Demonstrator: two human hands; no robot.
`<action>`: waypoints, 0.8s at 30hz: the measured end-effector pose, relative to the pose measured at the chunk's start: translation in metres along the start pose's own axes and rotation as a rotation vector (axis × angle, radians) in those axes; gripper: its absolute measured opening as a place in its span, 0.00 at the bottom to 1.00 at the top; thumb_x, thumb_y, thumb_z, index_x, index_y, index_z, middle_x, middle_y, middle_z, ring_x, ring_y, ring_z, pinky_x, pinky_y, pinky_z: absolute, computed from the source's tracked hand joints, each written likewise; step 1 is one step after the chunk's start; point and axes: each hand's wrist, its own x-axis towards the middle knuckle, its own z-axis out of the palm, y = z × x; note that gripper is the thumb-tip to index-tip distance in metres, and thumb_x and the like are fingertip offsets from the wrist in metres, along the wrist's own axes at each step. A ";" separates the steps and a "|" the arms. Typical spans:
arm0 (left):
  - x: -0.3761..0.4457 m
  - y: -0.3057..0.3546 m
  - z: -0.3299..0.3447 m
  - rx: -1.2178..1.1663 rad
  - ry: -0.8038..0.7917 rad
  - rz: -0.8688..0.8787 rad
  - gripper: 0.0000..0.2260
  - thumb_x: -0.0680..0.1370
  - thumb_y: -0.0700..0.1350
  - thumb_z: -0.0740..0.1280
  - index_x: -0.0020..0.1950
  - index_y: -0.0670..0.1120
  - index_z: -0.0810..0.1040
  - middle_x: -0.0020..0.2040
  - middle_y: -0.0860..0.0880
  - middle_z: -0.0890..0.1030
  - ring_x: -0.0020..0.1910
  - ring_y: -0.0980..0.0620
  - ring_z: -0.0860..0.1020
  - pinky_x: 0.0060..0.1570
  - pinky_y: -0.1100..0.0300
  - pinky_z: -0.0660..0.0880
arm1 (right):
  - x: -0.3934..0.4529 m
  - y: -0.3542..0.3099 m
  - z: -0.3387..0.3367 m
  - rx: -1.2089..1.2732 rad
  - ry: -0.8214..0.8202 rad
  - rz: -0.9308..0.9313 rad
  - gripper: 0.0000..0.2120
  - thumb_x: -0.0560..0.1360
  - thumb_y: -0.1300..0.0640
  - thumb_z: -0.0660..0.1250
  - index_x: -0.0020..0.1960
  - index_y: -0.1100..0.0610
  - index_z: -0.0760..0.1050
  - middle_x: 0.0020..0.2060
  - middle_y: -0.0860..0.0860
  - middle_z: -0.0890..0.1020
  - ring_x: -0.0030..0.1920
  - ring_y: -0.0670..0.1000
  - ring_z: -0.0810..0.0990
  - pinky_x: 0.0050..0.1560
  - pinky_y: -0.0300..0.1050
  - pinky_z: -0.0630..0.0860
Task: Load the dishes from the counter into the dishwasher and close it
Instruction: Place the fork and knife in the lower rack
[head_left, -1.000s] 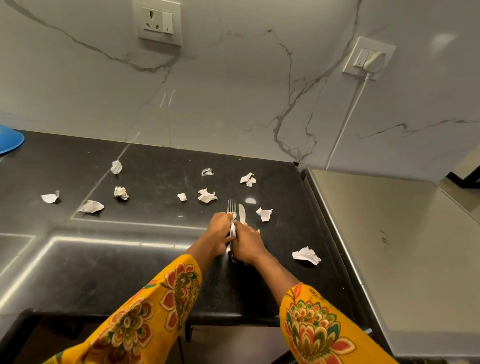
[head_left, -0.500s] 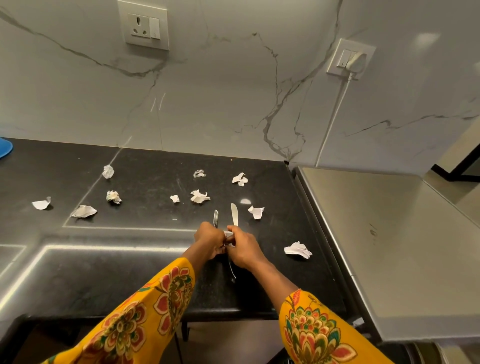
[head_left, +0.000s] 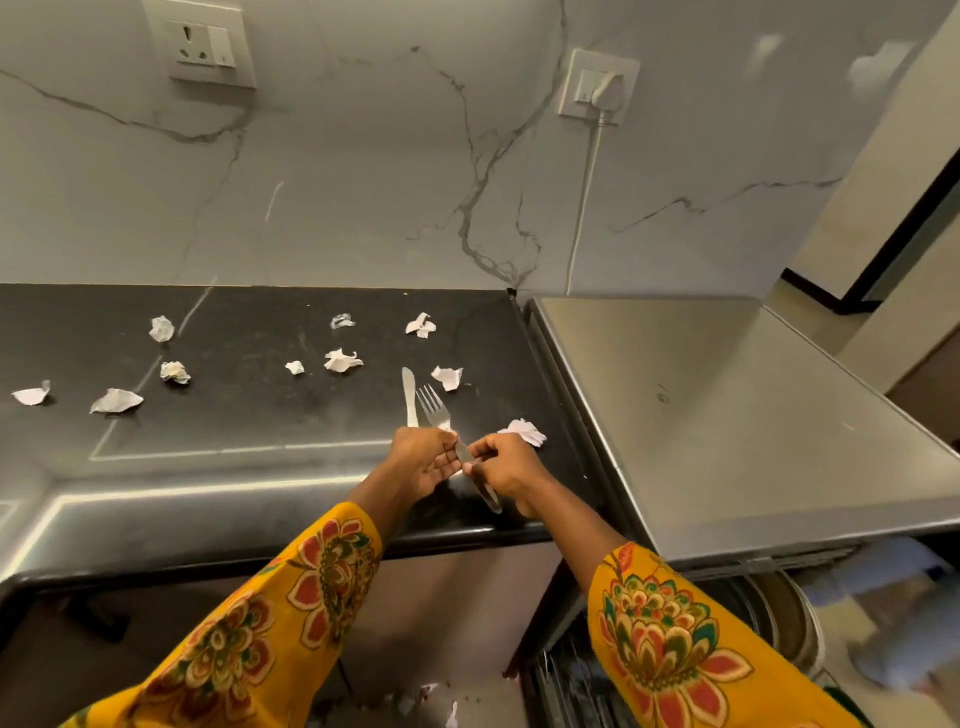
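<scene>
Left hand (head_left: 423, 460): fingers grasp knife (head_left: 410, 397). Right hand (head_left: 501, 465): fingers pinch fork (head_left: 435, 410) handle. Both pieces, flat on the bench (head_left: 249, 415) a second ago, now lifted: cutlery gathered, probably bound for the dishwasher (head_left: 727, 415) just right. Paper scraps (head_left: 115, 400) remain. No legible writing.

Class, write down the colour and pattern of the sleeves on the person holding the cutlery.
Mustard yellow with large red and green flowers, clearest on the right sleeve in the head view.
</scene>
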 end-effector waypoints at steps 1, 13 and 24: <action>-0.005 -0.005 0.007 -0.010 -0.012 0.000 0.04 0.78 0.33 0.61 0.46 0.37 0.75 0.37 0.43 0.76 0.35 0.49 0.77 0.39 0.57 0.76 | -0.006 0.007 -0.009 0.035 -0.005 0.006 0.08 0.74 0.65 0.68 0.53 0.63 0.78 0.42 0.54 0.79 0.46 0.50 0.77 0.53 0.47 0.76; -0.079 -0.103 0.128 -0.166 -0.175 0.000 0.08 0.78 0.31 0.60 0.43 0.41 0.74 0.36 0.46 0.74 0.35 0.51 0.75 0.37 0.59 0.75 | -0.110 0.119 -0.136 0.272 -0.066 0.115 0.08 0.74 0.69 0.66 0.40 0.58 0.75 0.32 0.53 0.77 0.32 0.49 0.75 0.35 0.41 0.73; -0.149 -0.217 0.208 -0.074 -0.180 -0.004 0.09 0.77 0.29 0.62 0.42 0.41 0.69 0.36 0.44 0.75 0.33 0.51 0.74 0.28 0.62 0.78 | -0.212 0.216 -0.218 0.362 -0.207 0.277 0.08 0.75 0.69 0.65 0.42 0.58 0.74 0.35 0.51 0.78 0.32 0.44 0.76 0.28 0.34 0.72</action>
